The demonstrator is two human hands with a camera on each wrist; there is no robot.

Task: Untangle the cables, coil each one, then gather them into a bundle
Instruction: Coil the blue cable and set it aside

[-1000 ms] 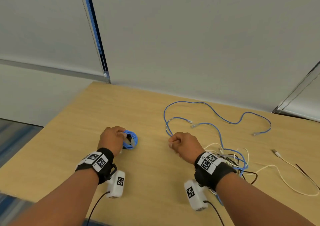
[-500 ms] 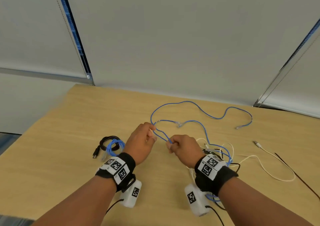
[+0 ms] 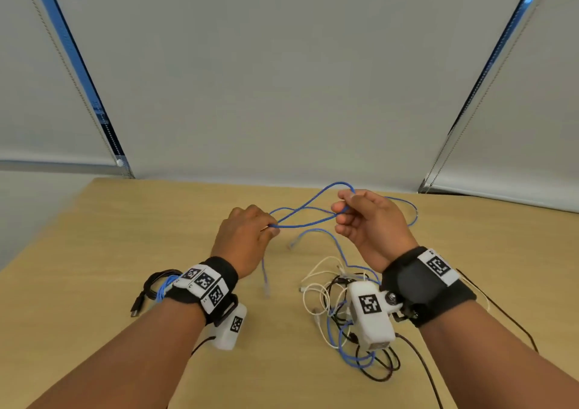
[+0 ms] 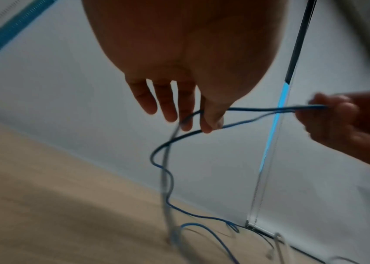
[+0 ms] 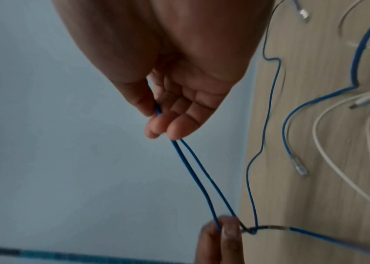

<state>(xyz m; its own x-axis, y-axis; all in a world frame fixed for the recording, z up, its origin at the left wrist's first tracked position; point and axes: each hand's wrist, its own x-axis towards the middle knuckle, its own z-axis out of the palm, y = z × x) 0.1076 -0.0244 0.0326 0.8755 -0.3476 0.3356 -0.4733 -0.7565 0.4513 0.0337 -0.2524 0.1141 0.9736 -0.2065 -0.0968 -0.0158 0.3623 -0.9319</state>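
Note:
A thin blue cable (image 3: 305, 225) is stretched in two strands between my hands above the wooden table (image 3: 94, 252). My left hand (image 3: 272, 227) pinches it between thumb and forefinger, with one end hanging down to a clear plug (image 3: 266, 291). My right hand (image 3: 340, 209), palm turned up, pinches a loop of it. The left wrist view shows the left hand (image 4: 204, 125) on the blue cable (image 4: 258, 109). The right wrist view shows the right hand (image 5: 154, 117) holding the blue cable (image 5: 176, 145). A tangle of white, black and blue cables (image 3: 332, 296) lies under my right wrist.
Coiled black and blue cables (image 3: 158, 283) lie on the table behind my left wrist. A thin dark cable (image 3: 501, 314) runs along the right side. Grey window blinds (image 3: 282, 95) stand right behind the table's far edge.
Both hands have lifted the blue cable off the table and moved apart. The right hand rose and turned palm up with a loop. One plug end now dangles below the left hand.

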